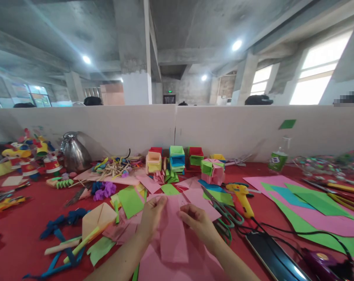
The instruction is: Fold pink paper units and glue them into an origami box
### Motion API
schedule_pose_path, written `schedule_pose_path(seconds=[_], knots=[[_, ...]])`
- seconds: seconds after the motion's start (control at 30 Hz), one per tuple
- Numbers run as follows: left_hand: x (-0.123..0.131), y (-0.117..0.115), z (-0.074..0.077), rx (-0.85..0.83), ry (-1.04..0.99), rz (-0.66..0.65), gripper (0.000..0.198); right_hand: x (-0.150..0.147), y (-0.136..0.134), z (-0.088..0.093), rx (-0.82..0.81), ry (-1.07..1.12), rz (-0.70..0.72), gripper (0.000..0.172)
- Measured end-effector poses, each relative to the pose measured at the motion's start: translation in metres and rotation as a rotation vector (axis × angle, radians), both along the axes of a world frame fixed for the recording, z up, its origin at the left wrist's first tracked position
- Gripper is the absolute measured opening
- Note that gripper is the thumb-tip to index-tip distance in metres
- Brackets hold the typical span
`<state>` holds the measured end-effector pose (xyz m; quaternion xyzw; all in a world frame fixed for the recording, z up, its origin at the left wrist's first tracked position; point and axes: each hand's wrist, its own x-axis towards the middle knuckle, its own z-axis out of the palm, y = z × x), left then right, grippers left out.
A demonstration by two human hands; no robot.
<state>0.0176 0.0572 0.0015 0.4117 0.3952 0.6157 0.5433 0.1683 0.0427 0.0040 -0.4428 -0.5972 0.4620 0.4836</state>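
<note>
A folded strip of pink paper (174, 238) stands out in front of me, longer than it is wide. My left hand (153, 214) is closed on its upper left edge, thumb and fingers pinched. At the upper right edge, my right hand (196, 222) has its fingertips pinched together on the paper. Beneath both hands lies a larger pink sheet (153, 265). Green-handled scissors (228, 214) rest just right of my right hand. A yellow glue gun (243, 199) lies beyond them. Left of my left hand sits a peach folded paper piece (96, 220).
Small folded paper boxes (177, 160) stand along the white partition (121, 125). A metal jug (74, 152) is at the back left. Coloured sheets (311, 218), a phone (273, 255) and a black cable (306, 233) lie on the right. Blue crinkled strips (61, 238) lie left.
</note>
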Motion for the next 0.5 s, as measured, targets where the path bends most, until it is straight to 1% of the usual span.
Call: schedule_pose_path(seconds=[0.1, 0.2, 0.43, 0.5], knots=[[0.0047, -0.0064, 0.0011, 0.027, 0.097, -0.06, 0.039, -0.0007, -0.0008, 0.0022, 0.031, 0.033, -0.071, 0.037], [0.0083, -0.0101, 0.0005, 0.042, 0.163, -0.054, 0.04, 0.0, -0.0016, 0.0041, 0.038, 0.065, -0.115, 0.039], [0.0077, -0.0095, -0.0002, 0.066, 0.23, -0.038, 0.04, 0.0026, -0.0036, 0.0053, -0.025, 0.135, -0.107, 0.036], [0.008, -0.0099, -0.0016, 0.069, 0.239, -0.053, 0.04, 0.0045, -0.0025, 0.0052, -0.034, 0.142, -0.11, 0.036]])
